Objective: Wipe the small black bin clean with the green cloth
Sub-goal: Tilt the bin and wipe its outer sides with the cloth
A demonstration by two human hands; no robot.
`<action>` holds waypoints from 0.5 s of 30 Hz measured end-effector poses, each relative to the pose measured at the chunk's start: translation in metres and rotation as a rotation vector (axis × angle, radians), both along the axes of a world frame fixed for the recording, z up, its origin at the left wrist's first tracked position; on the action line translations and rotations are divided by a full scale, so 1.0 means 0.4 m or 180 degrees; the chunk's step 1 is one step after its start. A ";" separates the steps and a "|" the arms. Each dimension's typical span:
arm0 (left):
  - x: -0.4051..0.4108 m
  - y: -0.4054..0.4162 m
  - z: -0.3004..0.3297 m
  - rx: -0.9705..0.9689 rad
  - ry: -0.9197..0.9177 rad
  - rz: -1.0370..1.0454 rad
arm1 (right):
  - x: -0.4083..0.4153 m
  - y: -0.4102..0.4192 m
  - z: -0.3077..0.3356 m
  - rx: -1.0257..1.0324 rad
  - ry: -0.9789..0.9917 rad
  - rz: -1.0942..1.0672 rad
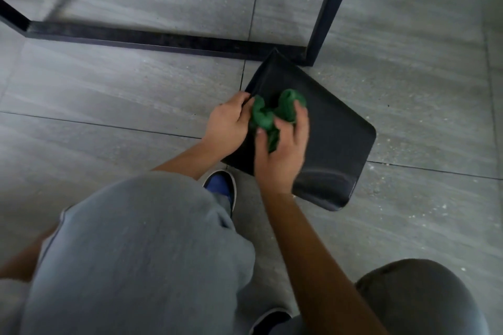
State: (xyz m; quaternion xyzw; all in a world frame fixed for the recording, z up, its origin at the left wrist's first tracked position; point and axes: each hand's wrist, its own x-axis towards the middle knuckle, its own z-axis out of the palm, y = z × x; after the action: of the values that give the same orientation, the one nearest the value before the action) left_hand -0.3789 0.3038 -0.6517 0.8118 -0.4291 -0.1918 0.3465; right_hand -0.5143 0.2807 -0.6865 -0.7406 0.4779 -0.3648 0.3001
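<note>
The small black bin [334, 133] lies on the grey tiled floor, its rounded flat surface facing up, one corner touching a black metal frame. A crumpled green cloth [269, 114] is bunched between both hands above the bin's left part. My left hand [227, 124] grips the cloth's left side at the bin's left edge. My right hand [283, 149] is closed around the cloth's right and lower part, over the bin. The part of the bin under my hands is hidden.
A black metal table frame [163, 39] runs across the floor behind the bin, with an upright leg [329, 8] at its right. My knees in grey trousers [136, 253] and a blue shoe [220, 185] fill the foreground.
</note>
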 end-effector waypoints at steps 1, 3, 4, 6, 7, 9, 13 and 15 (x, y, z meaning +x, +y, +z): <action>0.003 0.006 -0.003 -0.0055 0.0092 0.0015 | 0.018 0.038 0.011 -0.0061 -0.0028 0.0175; 0.003 0.023 -0.010 -0.0032 0.0172 0.0019 | 0.005 0.036 -0.003 -0.0160 0.0048 0.0358; 0.004 0.030 -0.012 0.0021 0.0154 0.0008 | -0.022 0.016 -0.021 -0.0153 0.0148 0.0315; 0.008 0.035 -0.014 0.0140 0.0133 0.0010 | -0.107 -0.034 -0.060 -0.0021 0.0379 -0.0039; 0.009 0.031 -0.014 0.0199 0.0166 0.0036 | -0.151 -0.060 -0.078 0.0091 0.0468 -0.0294; 0.007 0.023 -0.009 0.0284 0.0240 0.0073 | -0.229 -0.099 -0.102 0.0331 0.0595 -0.0783; 0.001 0.014 0.008 0.0236 0.0362 0.0078 | -0.321 -0.132 -0.121 0.0801 0.0613 -0.1330; 0.000 0.013 0.005 0.0200 0.0335 0.0091 | -0.336 -0.138 -0.116 0.1022 0.0518 -0.1593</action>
State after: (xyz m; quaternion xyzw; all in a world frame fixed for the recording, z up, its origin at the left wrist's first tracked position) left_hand -0.3790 0.3090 -0.6496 0.8171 -0.3924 -0.2427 0.3457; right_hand -0.6485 0.2253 -0.7328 -0.5699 0.7194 -0.2868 0.2748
